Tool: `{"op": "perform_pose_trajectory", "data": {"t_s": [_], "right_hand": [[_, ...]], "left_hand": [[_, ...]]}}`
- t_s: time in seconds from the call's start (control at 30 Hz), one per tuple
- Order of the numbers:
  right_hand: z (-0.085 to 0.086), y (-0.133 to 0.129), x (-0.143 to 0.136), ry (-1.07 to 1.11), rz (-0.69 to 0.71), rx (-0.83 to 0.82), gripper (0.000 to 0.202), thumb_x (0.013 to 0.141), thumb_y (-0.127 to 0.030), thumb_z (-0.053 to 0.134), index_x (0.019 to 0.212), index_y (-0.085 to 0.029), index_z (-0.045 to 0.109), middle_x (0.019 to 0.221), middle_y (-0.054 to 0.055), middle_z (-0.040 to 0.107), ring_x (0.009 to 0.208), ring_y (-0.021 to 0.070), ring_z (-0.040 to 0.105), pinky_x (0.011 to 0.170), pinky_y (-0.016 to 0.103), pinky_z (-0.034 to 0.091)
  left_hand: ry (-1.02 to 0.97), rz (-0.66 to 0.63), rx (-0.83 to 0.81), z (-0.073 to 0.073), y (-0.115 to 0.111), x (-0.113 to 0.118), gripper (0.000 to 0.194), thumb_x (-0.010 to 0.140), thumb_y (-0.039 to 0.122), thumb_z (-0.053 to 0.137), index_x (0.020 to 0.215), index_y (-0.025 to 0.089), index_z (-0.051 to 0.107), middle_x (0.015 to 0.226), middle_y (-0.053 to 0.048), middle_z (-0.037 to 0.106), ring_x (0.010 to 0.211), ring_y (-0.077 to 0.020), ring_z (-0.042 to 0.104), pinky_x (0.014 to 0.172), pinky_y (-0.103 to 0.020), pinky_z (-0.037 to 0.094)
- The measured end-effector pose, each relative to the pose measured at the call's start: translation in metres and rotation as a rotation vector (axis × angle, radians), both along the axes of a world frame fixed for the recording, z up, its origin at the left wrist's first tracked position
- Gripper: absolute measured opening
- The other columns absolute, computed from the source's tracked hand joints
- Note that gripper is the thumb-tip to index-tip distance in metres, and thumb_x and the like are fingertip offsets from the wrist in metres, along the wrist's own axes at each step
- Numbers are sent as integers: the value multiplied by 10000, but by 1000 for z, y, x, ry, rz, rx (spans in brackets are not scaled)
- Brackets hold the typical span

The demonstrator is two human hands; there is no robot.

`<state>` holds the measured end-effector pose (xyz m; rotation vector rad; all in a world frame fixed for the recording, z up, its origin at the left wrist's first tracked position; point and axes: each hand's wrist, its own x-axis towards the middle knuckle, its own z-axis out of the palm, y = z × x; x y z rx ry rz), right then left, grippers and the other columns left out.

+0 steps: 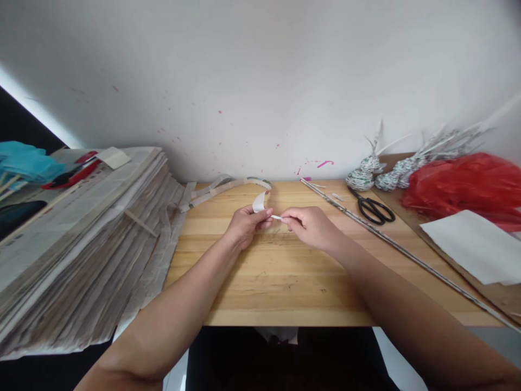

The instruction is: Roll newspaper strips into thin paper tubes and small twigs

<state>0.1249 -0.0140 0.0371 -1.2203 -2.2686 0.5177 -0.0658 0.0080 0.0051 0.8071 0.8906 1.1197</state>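
A long newspaper strip point(260, 203) runs from the far left of the table in a curve to my hands, and its near end is rolled into a thin white tube point(277, 217). My left hand point(248, 221) is closed on the strip where flat paper meets the rolled part. Thumb and fingers of my right hand point(305, 224) pinch the tube's other end, a short gap from the left. Right of my hands, long thin rolled paper sticks point(366, 231) lie slantwise on the wooden table point(268, 288). Black-handled scissors point(373, 209) rest beyond them.
A tall stack of newspaper strips point(134, 244) borders the left, with a red-handled tool point(75, 172) and blue cloth-like material point(28, 160) on top. At right are woven paper pieces point(363, 172), a red plastic bag point(464, 187) and a white sheet point(474, 244). A wall stands behind.
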Motion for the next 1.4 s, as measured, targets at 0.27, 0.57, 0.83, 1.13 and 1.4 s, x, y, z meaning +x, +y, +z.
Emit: {"op": "perform_pose_trajectory", "data": {"t_s": [0.27, 0.57, 0.83, 1.13, 1.4], "right_hand": [[-3, -1, -5, 67, -50, -71, 248, 894, -348, 510, 814, -195, 688, 644, -5, 604, 553, 107, 438, 562, 254, 271], [-2, 0, -2, 1, -47, -209, 259, 890, -356, 499, 751, -191, 642, 597, -19, 580, 515, 96, 445, 521, 246, 269], [0, -1, -1, 58, -16, -243, 193, 871, -348, 531, 861, -200, 656, 717, 2, 651, 567, 113, 511, 553, 241, 305], [0, -2, -3, -30, 27, -192, 278, 937, -335, 430, 827, -195, 643, 659, -5, 612, 566, 115, 489, 564, 249, 270], [-1, -3, -4, -35, 17, -257, 305, 944, -331, 410, 815, -189, 647, 637, -2, 611, 519, 104, 498, 556, 246, 317]], "left_hand": [[30, -5, -21, -3, -4, 5, 329, 518, 255, 874, 737, 93, 689, 667, -39, 669, 593, -88, 606, 569, -188, 501], [68, -33, 22, -1, -9, 9, 347, 502, 277, 876, 697, 89, 661, 594, -21, 631, 532, -79, 560, 516, -193, 444], [75, -15, 3, -2, -7, 7, 350, 521, 295, 870, 724, 92, 670, 612, -31, 643, 532, -79, 565, 512, -190, 445], [50, 42, 9, -2, -4, 5, 364, 507, 320, 875, 706, 101, 663, 637, -33, 651, 551, -87, 584, 531, -196, 477], [30, 67, -33, -1, -2, 3, 344, 519, 306, 871, 694, 99, 659, 618, -23, 636, 538, -77, 575, 531, -188, 481]]}}
